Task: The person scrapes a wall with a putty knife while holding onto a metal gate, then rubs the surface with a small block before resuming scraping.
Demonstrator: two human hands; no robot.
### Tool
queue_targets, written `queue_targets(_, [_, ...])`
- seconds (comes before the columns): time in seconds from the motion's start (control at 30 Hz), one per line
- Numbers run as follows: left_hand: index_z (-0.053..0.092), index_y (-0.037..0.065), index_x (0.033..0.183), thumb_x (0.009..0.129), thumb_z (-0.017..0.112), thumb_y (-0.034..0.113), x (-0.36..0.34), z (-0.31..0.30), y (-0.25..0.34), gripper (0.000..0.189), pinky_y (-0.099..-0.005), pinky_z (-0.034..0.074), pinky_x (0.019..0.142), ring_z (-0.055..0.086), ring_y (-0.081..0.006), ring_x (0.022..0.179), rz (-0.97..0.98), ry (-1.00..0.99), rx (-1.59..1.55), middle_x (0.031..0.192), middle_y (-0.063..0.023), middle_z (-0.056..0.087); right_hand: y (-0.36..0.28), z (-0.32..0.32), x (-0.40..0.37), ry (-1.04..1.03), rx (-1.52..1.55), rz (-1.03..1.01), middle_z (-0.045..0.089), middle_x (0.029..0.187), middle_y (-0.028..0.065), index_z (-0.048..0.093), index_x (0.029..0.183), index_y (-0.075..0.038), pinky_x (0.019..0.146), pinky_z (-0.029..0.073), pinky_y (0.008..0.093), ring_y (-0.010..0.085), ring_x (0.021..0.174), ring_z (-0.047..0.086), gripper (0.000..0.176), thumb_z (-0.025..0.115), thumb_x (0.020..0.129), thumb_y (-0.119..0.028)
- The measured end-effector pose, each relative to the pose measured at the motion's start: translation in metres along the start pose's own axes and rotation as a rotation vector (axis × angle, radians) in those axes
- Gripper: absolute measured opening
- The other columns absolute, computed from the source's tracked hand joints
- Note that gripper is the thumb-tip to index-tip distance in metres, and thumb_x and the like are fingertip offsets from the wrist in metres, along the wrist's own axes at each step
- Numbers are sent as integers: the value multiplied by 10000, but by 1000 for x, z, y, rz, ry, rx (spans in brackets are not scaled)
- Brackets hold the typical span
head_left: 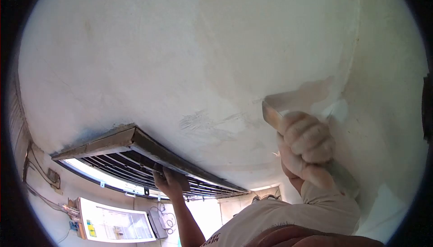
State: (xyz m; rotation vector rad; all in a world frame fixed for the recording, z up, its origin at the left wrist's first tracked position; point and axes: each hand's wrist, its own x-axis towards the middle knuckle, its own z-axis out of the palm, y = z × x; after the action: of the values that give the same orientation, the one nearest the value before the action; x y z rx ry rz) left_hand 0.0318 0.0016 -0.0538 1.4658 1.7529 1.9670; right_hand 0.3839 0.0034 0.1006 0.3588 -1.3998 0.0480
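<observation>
My right hand (309, 141) is closed in a fist around a scraper (272, 115). Its wide blade lies against the pale plastered wall (225, 57), next to a darker patch that looks like shadow. The fist is slightly blurred, and the scraper's handle is hidden inside it. Lower left, my left hand (169, 184) reaches up to the dark window grille (203, 187), fingers bent at its bars. Beside those fingers is a dark flat patch (181, 180) that I cannot make out. Grey scratch marks (196, 120) run across the wall between the hands.
A dark ledge (153, 145) juts out above the grille. Below left are an electrical panel box (118, 222) with a clear cover, loose cables (43, 197) and a wall socket (53, 177). A wall corner (352, 62) runs down at the right.
</observation>
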Motion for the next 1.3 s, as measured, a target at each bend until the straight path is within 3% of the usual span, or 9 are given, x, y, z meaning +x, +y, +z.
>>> queue_targets(0.03, [534,-77,1144,918,520,99,2,2,4,286,-325,459,805,585,-229,929,11,5,13,1043,-173,618,1,3,1,-23,-6,-15,377,522,-14,396,608,-104,466,316,286,110,442,330,399,573,906,-303])
queue_targets(0.13, [535,-77,1136,918,535,109,1,3,6,286,-319,461,800,588,-219,927,53,-2,11,1034,-173,621,10,26,0,336,125,56,353,517,-30,384,588,-121,466,307,282,111,436,300,458,650,840,-395])
queue_targets(0.43, [497,-98,1165,925,524,111,2,6,-2,320,-327,437,851,574,-235,968,54,6,-58,1083,-201,595,-52,-2,19,141,166,-77,320,491,-29,334,567,-126,431,249,270,99,397,266,529,569,856,-501])
queue_targets(0.7, [511,-88,1128,921,503,118,6,7,-20,292,-346,454,789,576,-245,899,89,12,-56,1021,-202,604,-2,-4,-5,193,171,78,291,469,-27,290,549,-131,400,198,259,87,363,236,603,497,871,-596])
queue_targets(0.8, [514,-90,1113,918,503,146,6,10,-13,307,-355,456,774,580,-256,880,162,34,-20,1002,-205,609,-8,-16,-14,160,15,152,287,469,-27,286,544,-135,396,209,277,103,370,255,506,528,867,-441])
queue_targets(0.97, [350,-50,1343,935,517,257,5,-4,-35,537,-369,364,963,465,-283,1147,-34,-93,58,1276,-225,468,-17,-25,-29,113,-87,226,279,469,-25,283,535,-137,386,231,306,124,377,273,450,548,883,-243])
queue_targets(1.07, [327,-70,1353,934,528,299,4,-2,-30,594,-393,342,1000,429,-307,1205,-35,-70,75,1319,-245,427,-6,7,-1,95,155,42,273,470,-25,291,529,-129,371,249,321,121,366,250,484,490,947,-269])
queue_targets(1.17, [318,-96,1347,931,533,321,5,0,-19,627,-415,328,1023,409,-328,1230,-101,-103,-13,1336,-263,403,-39,15,1,283,190,-37,290,481,-13,293,527,-121,371,235,323,124,374,256,519,516,944,-335])
queue_targets(1.3, [353,-102,1306,942,523,270,4,1,-31,548,-353,390,924,476,-255,1098,-5,-59,4,1260,-212,458,-12,25,-1,315,161,-33,303,489,-9,294,537,-115,373,221,319,124,375,253,527,536,934,-362])
